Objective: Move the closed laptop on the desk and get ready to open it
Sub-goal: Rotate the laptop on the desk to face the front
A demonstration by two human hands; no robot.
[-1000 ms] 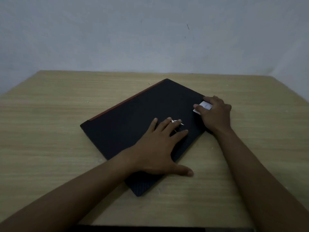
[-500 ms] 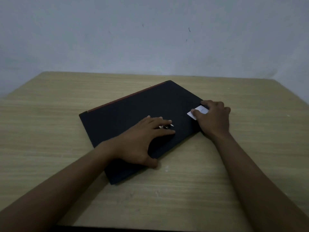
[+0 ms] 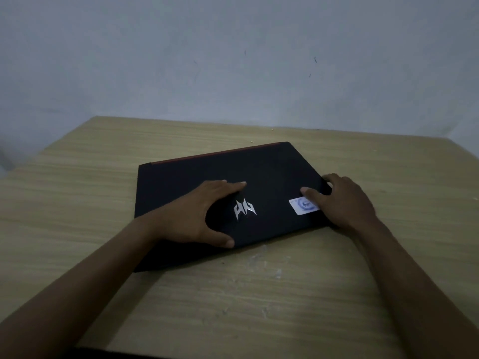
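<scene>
A closed black laptop [image 3: 274, 172] lies flat on the wooden desk [image 3: 259, 294], a little askew, with its red hinge strip [image 3: 215, 154] on the far side. Its lid shows a silver logo [image 3: 245, 209] and a white sticker [image 3: 298, 206]. My left hand [image 3: 191, 216] presses on the lid left of the logo, fingers spread and thumb hooked at the near edge. My right hand [image 3: 344, 200] holds the laptop's right edge, thumb on the sticker and fingers curled over the side. My left forearm hides the near left corner.
A plain pale wall [image 3: 233, 60] stands right behind the desk's far edge. Bare wood surrounds the laptop on all sides, with pale scuff marks [image 3: 261, 257] just in front of it. The room is dim.
Under both hands the laptop has turned clockwise, from a diagonal position to nearly square with me. My left hand slid left off the logo, and my right thumb now lies on the sticker.
</scene>
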